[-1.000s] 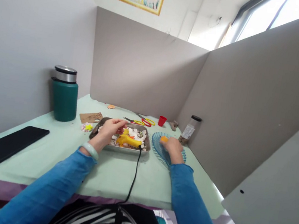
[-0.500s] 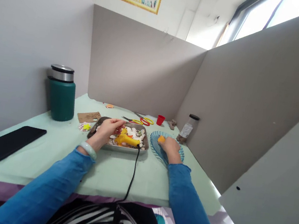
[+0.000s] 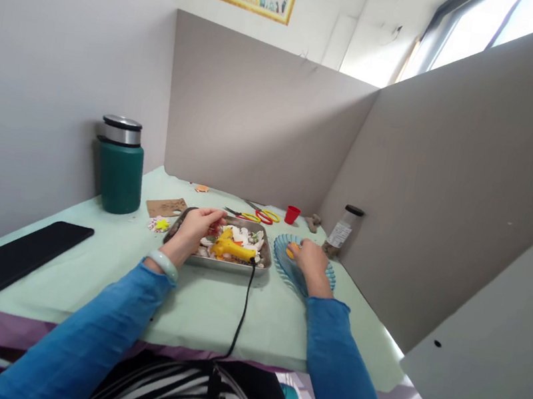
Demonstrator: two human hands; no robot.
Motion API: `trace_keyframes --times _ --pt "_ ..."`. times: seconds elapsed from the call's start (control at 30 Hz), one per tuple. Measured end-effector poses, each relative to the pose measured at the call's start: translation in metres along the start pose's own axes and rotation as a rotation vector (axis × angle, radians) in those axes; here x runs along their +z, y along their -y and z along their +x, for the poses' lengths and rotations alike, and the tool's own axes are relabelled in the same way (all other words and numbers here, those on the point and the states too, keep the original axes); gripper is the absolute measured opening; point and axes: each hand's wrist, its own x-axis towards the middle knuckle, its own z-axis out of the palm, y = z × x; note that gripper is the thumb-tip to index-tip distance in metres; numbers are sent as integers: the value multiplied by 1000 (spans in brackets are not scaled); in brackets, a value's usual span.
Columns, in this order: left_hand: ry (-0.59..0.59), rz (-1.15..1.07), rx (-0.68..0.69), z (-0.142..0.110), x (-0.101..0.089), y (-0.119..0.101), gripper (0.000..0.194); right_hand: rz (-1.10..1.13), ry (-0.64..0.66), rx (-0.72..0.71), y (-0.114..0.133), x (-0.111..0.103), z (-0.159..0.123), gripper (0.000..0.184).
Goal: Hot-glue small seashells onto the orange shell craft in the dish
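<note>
Over the left side of a metal tray (image 3: 216, 264), my left hand (image 3: 196, 229) is closed in a pinch. Whatever is between its fingertips is too small or hidden to name. In the tray lies a yellow glue gun (image 3: 233, 249) among white shells and small pieces, its black cord (image 3: 242, 317) running to the table's front edge. My right hand (image 3: 313, 261) is above a blue ribbed plate (image 3: 281, 266), with fingers pressed together. An orange piece (image 3: 292, 250) on the plate shows just beside those fingertips; I cannot tell whether they grip anything.
A green bottle (image 3: 120, 176) and a black flat pad (image 3: 18, 261) are at left. Behind the tray are a brown board (image 3: 164, 206), scissors (image 3: 261, 215) and a red cup (image 3: 292, 215). A lidded jar (image 3: 342, 232) leans at right. Grey panels (image 3: 260, 111) enclose the table.
My right fingertips have lifted slightly away from the orange piece, toward the plate's far side. My left hand keeps its pinch over the tray. The whole view has shifted slightly.
</note>
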Motion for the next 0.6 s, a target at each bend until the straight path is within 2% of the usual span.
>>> trace_keyframes --times 0.03,0.07,0.1,0.17,0.23,0.33,0.43,0.5,0.57,0.6 --pt "-14 -6 6 0 0 -1 39 35 -38 -47 5 -2 -3 48" --pt "-30 -13 14 0 0 -2 37 153 -90 -189 11 -3 -8 45" --pt "-50 -18 17 0 0 -3 35 269 -64 -355 19 -4 -14 41" --pt "-92 -23 16 0 -1 -5 33 371 85 -615 37 -5 -27 38" --pt "-135 -13 31 2 -3 -6 33 268 140 -722 55 -4 -39 41" --pt "-192 34 74 6 -7 -6 38 90 111 -725 76 -1 -48 44" --pt "-244 63 97 11 -14 -7 35 20 97 -709 82 1 -47 34" --pt "-273 83 100 14 -19 -8 30 113 92 -688 80 2 -43 27" --pt "-278 169 115 18 -26 -9 25 352 124 -664 74 1 -39 24" --pt "-265 257 133 20 -31 -9 23 513 180 -631 71 1 -38 27"
